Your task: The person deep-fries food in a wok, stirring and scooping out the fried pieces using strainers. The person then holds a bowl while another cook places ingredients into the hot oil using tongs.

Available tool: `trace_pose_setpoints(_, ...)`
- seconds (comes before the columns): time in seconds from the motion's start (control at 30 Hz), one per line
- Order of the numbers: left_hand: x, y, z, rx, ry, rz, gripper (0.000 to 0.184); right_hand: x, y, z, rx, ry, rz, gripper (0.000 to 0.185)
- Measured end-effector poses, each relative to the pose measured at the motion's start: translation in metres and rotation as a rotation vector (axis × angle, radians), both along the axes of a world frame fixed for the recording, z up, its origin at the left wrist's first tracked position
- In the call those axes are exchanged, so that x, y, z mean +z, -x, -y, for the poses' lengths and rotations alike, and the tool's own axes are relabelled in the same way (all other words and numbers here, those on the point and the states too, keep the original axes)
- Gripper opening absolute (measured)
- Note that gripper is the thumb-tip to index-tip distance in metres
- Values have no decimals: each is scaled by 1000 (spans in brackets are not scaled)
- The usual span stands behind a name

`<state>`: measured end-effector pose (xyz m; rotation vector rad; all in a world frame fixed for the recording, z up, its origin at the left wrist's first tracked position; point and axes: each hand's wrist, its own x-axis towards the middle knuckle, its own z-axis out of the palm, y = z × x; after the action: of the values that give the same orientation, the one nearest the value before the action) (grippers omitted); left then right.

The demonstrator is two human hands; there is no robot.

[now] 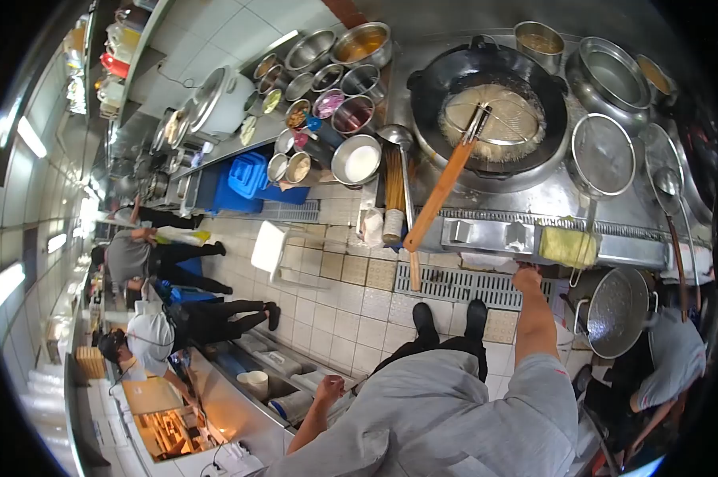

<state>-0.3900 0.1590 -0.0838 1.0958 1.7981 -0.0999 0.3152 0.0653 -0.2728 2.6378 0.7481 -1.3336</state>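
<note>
My right hand (526, 277) reaches to the underside of the stove's front edge, left of a folded yellow-green cloth (568, 246). Its fingers curl there, and what they grip is hidden. Down beside my body, my left hand (329, 389) is closed in a loose fist with nothing visible in it. On the stove, a large black wok (430, 119) contains pale, foaming liquid (464, 103). A wire strainer (518, 119) rests across the wok, its wooden handle (438, 199) sticking out over the front edge. Neither hand touches it.
Left of the stove stand several metal bowls of ingredients, one with white contents (356, 161). A ladle (397, 139) lies beside a bamboo brush (393, 195). Right are a round sieve (603, 155) and a hanging colander (617, 314). A white stool (270, 248) and co-workers (148, 338) are nearby.
</note>
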Motion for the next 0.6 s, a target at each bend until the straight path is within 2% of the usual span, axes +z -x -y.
trace_pose_setpoints(0.07,3,4,4,11,10,-13,26,34,-4,-4,10,55,-11,53)
trace_pose_setpoints(0.13,27,-20,17,26,-28,-66,27,46,-4,-1,63,91,38,55)
trace_pose_setpoints(0.23,38,-38,24,-4,-37,-82,27,41,-2,6,87,46,89,58)
trace_pose_setpoints(0.33,18,-31,29,29,-6,-51,30,47,0,5,132,52,108,59)
trace_pose_setpoints(0.43,26,-43,26,-181,8,-121,34,33,-1,6,72,48,86,58)
trace_pose_setpoints(0.53,33,-58,30,-84,-15,-111,36,45,-3,4,36,74,2,57)
trace_pose_setpoints(0.6,36,-64,30,-107,-4,-107,34,44,-2,6,35,48,31,58)
